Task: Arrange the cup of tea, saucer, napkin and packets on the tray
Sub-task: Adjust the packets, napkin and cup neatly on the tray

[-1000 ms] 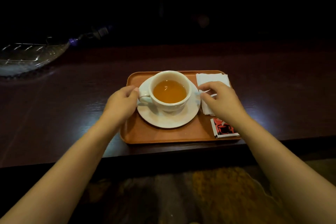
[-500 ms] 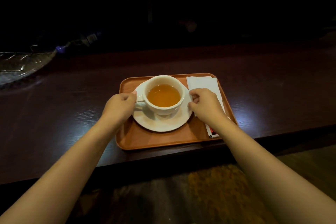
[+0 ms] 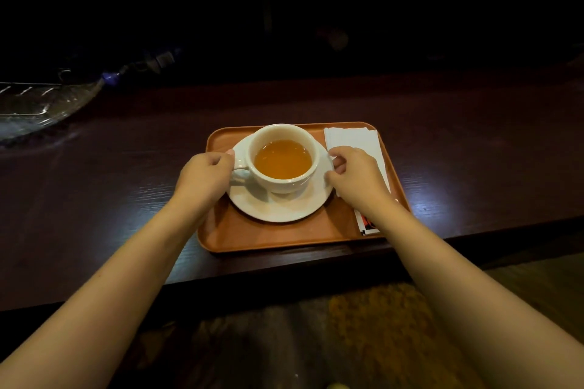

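Observation:
An orange tray (image 3: 275, 235) lies near the front edge of the dark wooden table. On it a white saucer (image 3: 279, 207) carries a white cup of tea (image 3: 282, 158), its handle turned left. My left hand (image 3: 205, 175) grips the saucer's left rim beside the handle. My right hand (image 3: 355, 175) grips the saucer's right rim. A white napkin (image 3: 352, 137) lies along the tray's right side, partly under my right hand. A red and white packet (image 3: 366, 226) shows at the tray's front right corner, mostly hidden by my right wrist.
A clear glass dish (image 3: 34, 107) sits at the far left of the table, with a dark bottle-like object (image 3: 139, 68) behind it. A dark wall panel rises behind the table. The table's front edge runs just below the tray.
My right hand has left the napkin and closed on the saucer's right rim. The left hand has stayed at the saucer's left rim. The camera view has shifted slightly.

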### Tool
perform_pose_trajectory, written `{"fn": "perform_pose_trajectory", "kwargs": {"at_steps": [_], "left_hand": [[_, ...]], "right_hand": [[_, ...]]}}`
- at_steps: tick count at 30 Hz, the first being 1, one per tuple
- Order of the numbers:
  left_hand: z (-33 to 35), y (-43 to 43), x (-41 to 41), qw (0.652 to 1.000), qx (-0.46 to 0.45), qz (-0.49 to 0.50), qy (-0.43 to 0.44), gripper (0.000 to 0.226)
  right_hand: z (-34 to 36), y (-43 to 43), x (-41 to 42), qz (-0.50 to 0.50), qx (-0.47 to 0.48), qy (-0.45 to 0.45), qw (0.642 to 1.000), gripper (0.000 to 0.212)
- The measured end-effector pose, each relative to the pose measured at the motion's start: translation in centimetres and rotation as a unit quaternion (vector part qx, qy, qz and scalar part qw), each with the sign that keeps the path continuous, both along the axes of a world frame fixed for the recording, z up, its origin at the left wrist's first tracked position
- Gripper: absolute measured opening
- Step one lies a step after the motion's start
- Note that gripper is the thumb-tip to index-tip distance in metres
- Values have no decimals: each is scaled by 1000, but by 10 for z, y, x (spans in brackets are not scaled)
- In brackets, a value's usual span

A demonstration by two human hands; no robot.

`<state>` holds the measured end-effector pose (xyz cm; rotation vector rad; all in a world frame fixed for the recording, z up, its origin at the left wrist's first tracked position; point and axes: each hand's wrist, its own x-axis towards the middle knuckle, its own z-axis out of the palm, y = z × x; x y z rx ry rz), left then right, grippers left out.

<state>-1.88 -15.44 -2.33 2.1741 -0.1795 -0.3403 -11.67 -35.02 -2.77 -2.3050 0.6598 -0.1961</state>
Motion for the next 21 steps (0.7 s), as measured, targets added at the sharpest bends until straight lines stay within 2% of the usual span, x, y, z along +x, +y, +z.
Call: {"fn": "perform_pose_trajectory", "kwargs": {"at_steps": [12, 21], "left_hand": [[-3, 11, 5, 1000, -5, 19, 12, 47], [2, 14, 7, 1000, 9, -10, 20, 43]], "right_hand": [[-2, 8, 9, -13, 48, -14, 999, 39], [-8, 7, 11, 1, 14, -1, 1000, 39]]}}
